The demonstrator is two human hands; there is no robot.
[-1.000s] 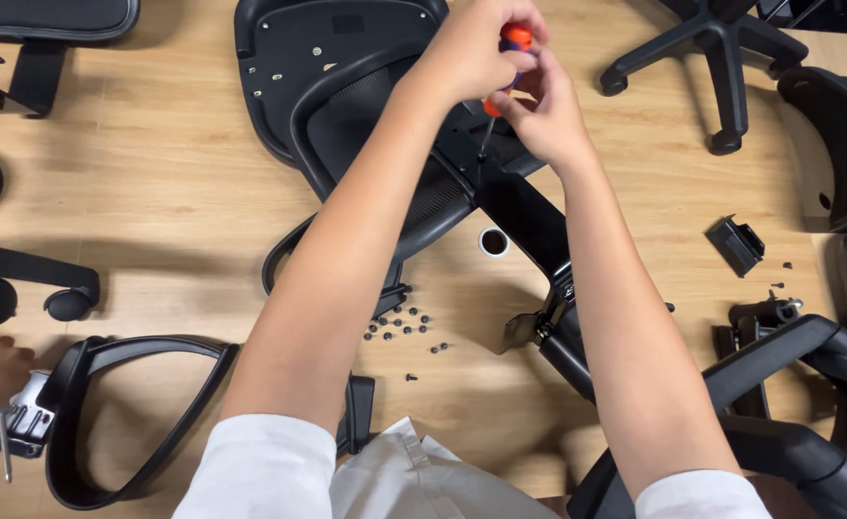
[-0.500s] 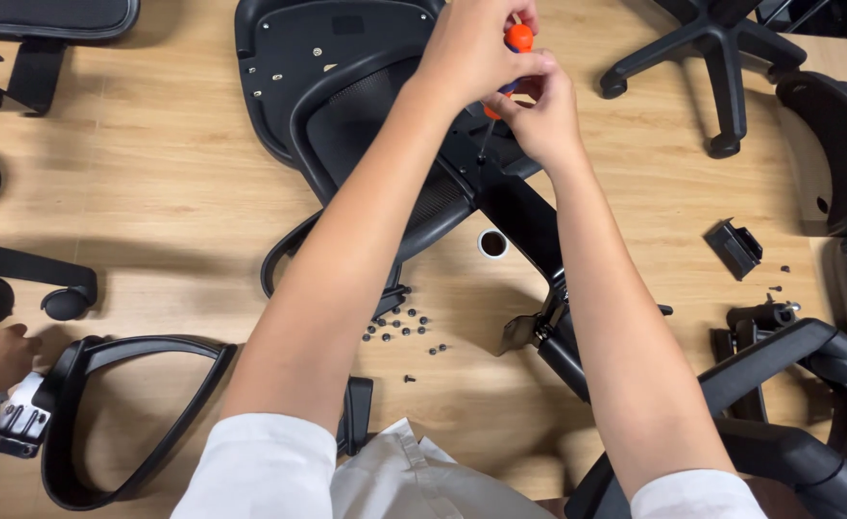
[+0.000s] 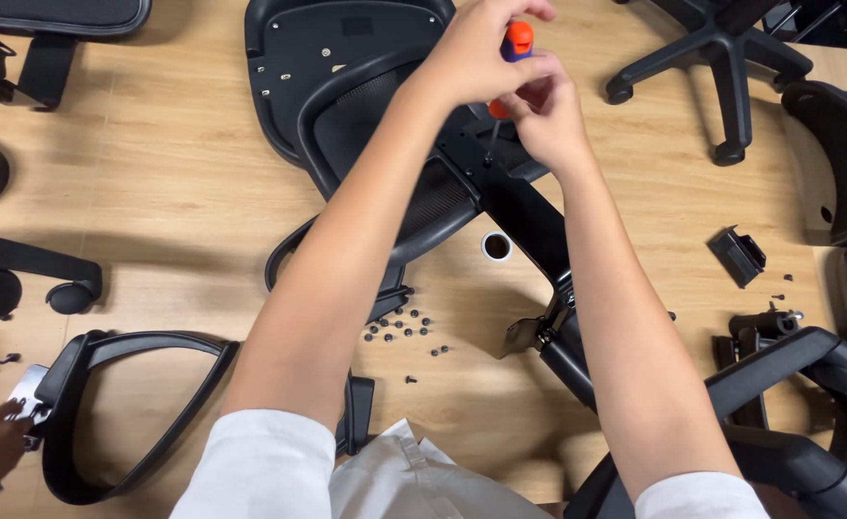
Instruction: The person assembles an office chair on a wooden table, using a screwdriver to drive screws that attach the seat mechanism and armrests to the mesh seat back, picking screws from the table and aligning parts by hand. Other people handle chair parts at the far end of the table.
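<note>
Nearest, below the fingers, loose screws [image 3: 402, 329] lie scattered on the wooden floor [image 3: 164, 183] beside a small round cap [image 3: 496, 247]. Farther up, the right hand [image 3: 548, 120] has its fingers pinched low around the screwdriver [image 3: 508, 67]. The left hand [image 3: 476, 58] wraps its orange handle, fingers pressed together. The tool stands nearly upright, tip down on the black chair seat [image 3: 346, 67] just under both hands.

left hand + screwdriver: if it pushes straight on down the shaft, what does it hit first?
Likely the black chair mechanism under the tip. The left hand grips the orange screwdriver, shaft angled down-left onto it. Depth unclear; the right hand sits beside the shaft.
</note>
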